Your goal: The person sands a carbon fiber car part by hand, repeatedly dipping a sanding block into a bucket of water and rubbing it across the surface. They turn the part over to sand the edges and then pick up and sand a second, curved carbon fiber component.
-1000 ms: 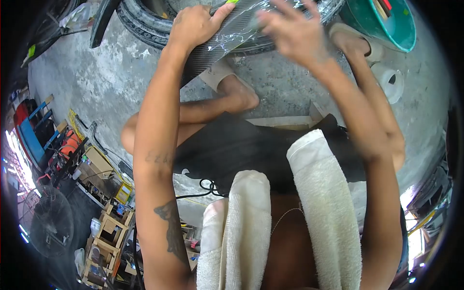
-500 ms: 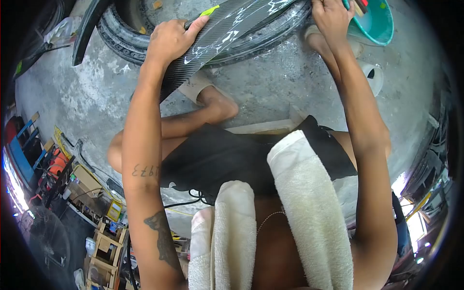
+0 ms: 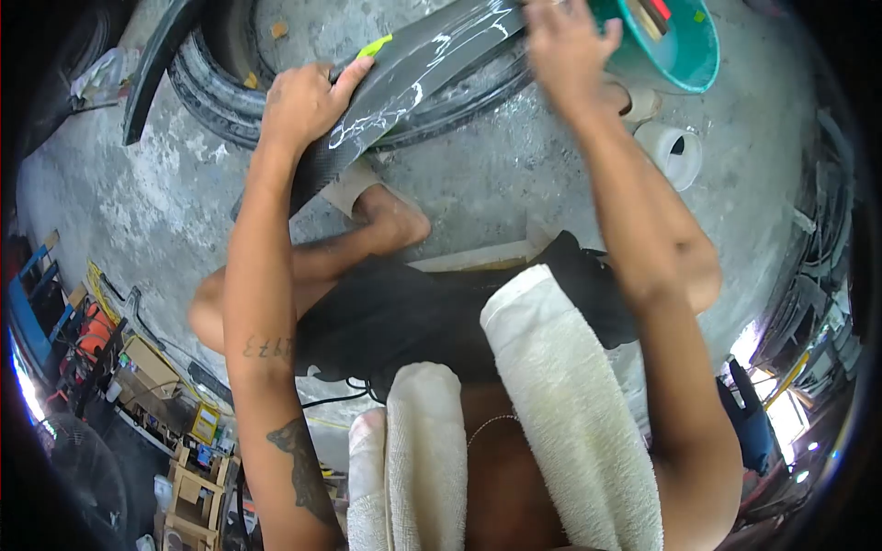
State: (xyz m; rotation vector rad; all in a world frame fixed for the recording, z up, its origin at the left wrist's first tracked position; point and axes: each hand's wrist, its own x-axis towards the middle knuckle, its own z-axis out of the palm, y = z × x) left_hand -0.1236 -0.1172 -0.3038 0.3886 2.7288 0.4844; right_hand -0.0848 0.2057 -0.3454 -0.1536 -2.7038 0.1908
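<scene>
Right hand (image 3: 568, 50) nearer dark panel (image 3: 404, 78), broad floor (image 3: 478, 174) past its edge

Black shorts (image 3: 395, 312), white towel (image 3: 574, 409), skinny chain (image 3: 488, 421) between its ends, beige slippers (image 3: 345, 191), left arm (image 3: 254, 243) inked: digits (image 3: 267, 347), dark blob (image 3: 304, 470), lol.

My feed shows a dark grey, finely lined panel (image 3: 415, 72) streaked white, a teal bucket (image 3: 632, 66), black tyre (image 3: 209, 99) and mottled grey floor (image 3: 514, 174).

The long panel (image 3: 418, 78) is dark, with thin lines and shiny white streaks on top. It slants across the black tire (image 3: 207, 101) — one end runs out of sight.
</scene>
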